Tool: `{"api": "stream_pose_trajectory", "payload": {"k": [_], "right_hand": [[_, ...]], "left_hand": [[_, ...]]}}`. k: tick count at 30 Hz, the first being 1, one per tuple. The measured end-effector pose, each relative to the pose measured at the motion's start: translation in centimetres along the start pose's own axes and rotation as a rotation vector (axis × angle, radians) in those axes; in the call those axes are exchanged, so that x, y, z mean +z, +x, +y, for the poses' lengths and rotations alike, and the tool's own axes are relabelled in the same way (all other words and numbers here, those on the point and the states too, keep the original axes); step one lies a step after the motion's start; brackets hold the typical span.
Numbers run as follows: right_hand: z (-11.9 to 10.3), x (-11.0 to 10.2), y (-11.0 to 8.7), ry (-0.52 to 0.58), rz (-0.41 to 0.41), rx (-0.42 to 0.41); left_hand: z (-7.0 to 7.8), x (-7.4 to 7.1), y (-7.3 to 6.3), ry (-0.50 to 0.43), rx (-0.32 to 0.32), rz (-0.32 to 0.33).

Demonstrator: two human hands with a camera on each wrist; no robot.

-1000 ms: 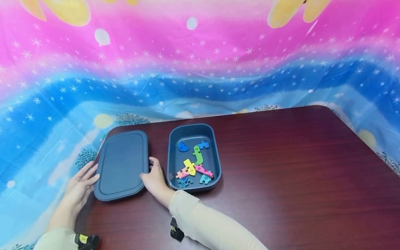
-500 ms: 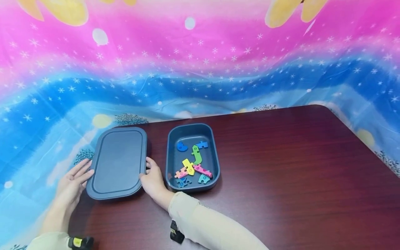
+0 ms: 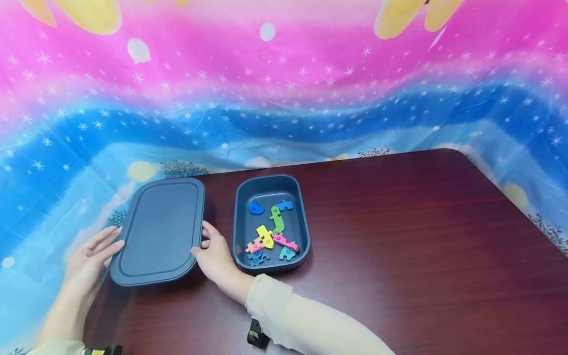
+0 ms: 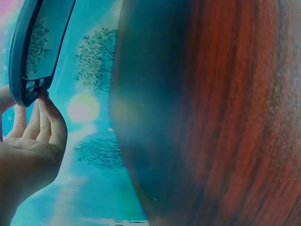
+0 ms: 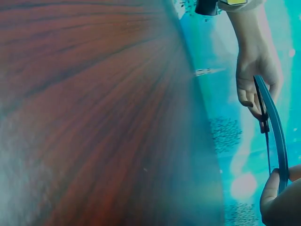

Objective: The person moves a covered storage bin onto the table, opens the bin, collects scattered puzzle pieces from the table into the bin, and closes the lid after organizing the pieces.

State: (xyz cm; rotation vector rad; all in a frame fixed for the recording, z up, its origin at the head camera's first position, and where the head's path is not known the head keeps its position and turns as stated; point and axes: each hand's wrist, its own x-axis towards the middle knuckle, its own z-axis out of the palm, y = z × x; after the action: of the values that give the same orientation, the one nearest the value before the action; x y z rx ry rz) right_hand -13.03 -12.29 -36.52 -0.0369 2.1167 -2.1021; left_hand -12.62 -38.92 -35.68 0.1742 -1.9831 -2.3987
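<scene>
Both hands hold a dark grey-blue lid with rounded corners, raised above the table's left side. My left hand grips its left edge, thumb on the rim and other fingers beneath. On the opposite edge my right hand pinches the rim, thumb on top. Seen edge-on in the right wrist view, the lid is thin. In the left wrist view its underside has a dark border around a panel where the cloth's tree pattern shows. A matching box stands uncovered to the right.
Inside the box lie several coloured puzzle pieces, among them a yellow one, a green one and a pink one. The dark red-brown wooden table extends right. A pink and blue snowflake cloth hangs behind and along the left side.
Both hands have moved left with the lid, lifting it and bringing it closer to the head camera. The box and puzzle pieces keep their arrangement; the head view has shifted slightly.
</scene>
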Motion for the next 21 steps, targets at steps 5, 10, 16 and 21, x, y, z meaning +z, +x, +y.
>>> {"api": "stream_pose_trajectory", "payload": {"k": [5,10,16,21], "right_hand": [[-1.2,-1.1,-0.8,-0.043,-0.048,-0.010],[-2.0,-2.3,-1.1,-0.051,-0.068,-0.010],[-2.5,-3.7,-1.4,-0.001,-0.082,-0.026],[-2.9,-5.0,-1.6,0.009,-0.101,-0.028]], "left_hand": [[1.2,1.0,-0.8,0.025,0.007,0.036],[1.9,2.3,-1.3,0.100,0.041,0.061],[2.0,3.7,-1.8,0.097,0.090,0.051],[1.9,4.9,-2.1,0.148,0.118,0.055]]}}
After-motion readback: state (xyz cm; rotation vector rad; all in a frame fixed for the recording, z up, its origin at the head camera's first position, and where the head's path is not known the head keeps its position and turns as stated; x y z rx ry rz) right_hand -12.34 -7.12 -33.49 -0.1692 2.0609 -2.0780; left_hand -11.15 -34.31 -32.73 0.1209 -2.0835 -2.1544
